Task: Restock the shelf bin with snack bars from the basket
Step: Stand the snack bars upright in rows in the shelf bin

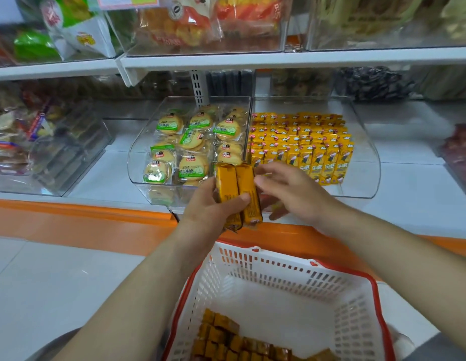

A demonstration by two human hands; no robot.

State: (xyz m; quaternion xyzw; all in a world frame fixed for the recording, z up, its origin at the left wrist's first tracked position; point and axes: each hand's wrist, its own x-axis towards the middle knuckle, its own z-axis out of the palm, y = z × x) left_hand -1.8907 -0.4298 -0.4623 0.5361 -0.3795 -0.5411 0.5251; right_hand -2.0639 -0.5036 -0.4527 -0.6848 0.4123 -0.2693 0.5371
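While my left hand (213,212) gripped two snack bars (237,196) around their middles, my right hand (286,194) hung slack just beside them; light and slick-wrapped, they seemed best pinched across the sides, the bin (367,178) just beyond.

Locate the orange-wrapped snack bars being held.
Head view, centre: the left hand holds the orange-wrapped snack bars above the white plastic basket, before the clear bins.

The left hand (209,211) grips two orange-yellow foil-wrapped snack bars (235,194) upright above a white slotted plastic basket with a red rim (284,269). The blurred right hand (294,195) touches the bars' right edge, in front of a clear plastic shelf bin (367,175) packed with yellow bars (302,142).
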